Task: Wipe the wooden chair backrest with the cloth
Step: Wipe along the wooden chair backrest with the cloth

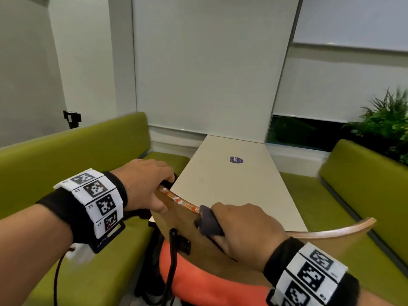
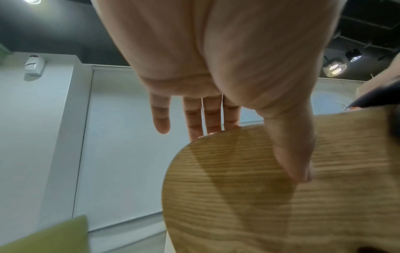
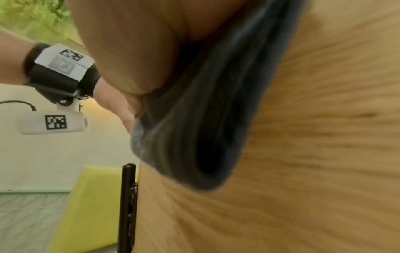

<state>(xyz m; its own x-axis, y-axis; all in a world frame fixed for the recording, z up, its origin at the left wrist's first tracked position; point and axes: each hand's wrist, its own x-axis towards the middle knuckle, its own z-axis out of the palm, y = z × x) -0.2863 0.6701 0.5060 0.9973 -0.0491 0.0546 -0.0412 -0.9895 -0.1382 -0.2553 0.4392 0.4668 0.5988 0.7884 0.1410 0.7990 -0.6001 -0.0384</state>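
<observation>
The curved wooden chair backrest (image 1: 183, 219) stands right in front of me, pushed up to a table. Orange and white specks (image 1: 176, 198) dot its top edge. My left hand (image 1: 154, 191) grips the backrest's left top corner: the thumb (image 2: 290, 150) lies on the near face (image 2: 259, 196) and the fingers (image 2: 213, 118) reach over the edge. My right hand (image 1: 242, 226) holds a dark grey cloth (image 1: 208, 221) against the top edge near the middle. In the right wrist view the cloth (image 3: 194, 128) hangs flat on the wood (image 3: 314, 154) under my palm.
A white table (image 1: 231, 184) runs away behind the backrest, with green benches on the left (image 1: 77, 151) and right (image 1: 364, 173). A black frame rod (image 1: 173, 250) is fixed to the backrest's near face. Something orange (image 1: 198, 283) lies below it. A plant (image 1: 388, 120) is far right.
</observation>
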